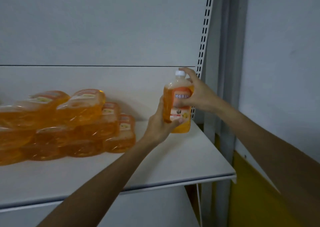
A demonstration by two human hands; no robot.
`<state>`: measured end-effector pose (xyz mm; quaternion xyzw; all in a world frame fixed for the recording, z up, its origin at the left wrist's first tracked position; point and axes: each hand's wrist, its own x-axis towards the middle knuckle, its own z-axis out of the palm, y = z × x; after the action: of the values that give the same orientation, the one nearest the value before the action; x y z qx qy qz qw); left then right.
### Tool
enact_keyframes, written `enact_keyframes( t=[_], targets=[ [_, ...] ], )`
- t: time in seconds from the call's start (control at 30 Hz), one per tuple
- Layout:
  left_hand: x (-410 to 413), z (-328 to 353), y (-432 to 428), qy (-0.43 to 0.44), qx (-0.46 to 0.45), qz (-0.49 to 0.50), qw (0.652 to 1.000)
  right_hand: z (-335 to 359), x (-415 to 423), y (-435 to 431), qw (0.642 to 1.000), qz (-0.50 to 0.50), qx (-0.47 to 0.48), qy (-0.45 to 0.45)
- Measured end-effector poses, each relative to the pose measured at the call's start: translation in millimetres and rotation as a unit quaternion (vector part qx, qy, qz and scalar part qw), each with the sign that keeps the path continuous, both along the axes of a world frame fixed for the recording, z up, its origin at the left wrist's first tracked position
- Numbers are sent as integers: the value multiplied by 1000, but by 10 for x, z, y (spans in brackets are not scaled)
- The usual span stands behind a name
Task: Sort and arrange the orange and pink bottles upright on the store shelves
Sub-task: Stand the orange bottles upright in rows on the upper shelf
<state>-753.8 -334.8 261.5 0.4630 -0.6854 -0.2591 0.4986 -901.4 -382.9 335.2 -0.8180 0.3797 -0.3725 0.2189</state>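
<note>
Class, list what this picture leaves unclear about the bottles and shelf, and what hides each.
Head view: held orange bottle, label print blurred, partly covered by right hand and left hand.
Head view: count of lying orange bottles, blurred, cut by left edge.
Head view: space under the shelf, hidden by its board.

The pile of bottles (65,123) is blurred and cut by the left edge — count indeterminate. Fingers (182,103) partly cover the label (181,92) of the held bottle (180,129) — print illegible.

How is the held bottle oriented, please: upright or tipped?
Upright: the bottle has its cap on top and base down, gripped by left hand and right hand.
</note>
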Motion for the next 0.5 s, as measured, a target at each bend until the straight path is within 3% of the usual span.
enact_keyframes(
  t=[0.17,0.23,0.33,0.4,0.5],
  targets=[
    [-180,-318,-188,-78,38,-20,996,-393,-236,-223,999,-33,-13,26],
    [-162,-409,-239,-229,32,33,972,-456,-273,-316,997,-52,-37,40],
    [-143,-484,-277,-434,56,95,894,-536,-317,-491,994,-95,-46,32],
    [-150,-504,-301,-481,60,90,870,-568,-331,-596,990,-126,-54,23],
    [-157,-503,-331,-482,63,92,869,-590,-319,-731,987,-141,-71,19]
  ],
)
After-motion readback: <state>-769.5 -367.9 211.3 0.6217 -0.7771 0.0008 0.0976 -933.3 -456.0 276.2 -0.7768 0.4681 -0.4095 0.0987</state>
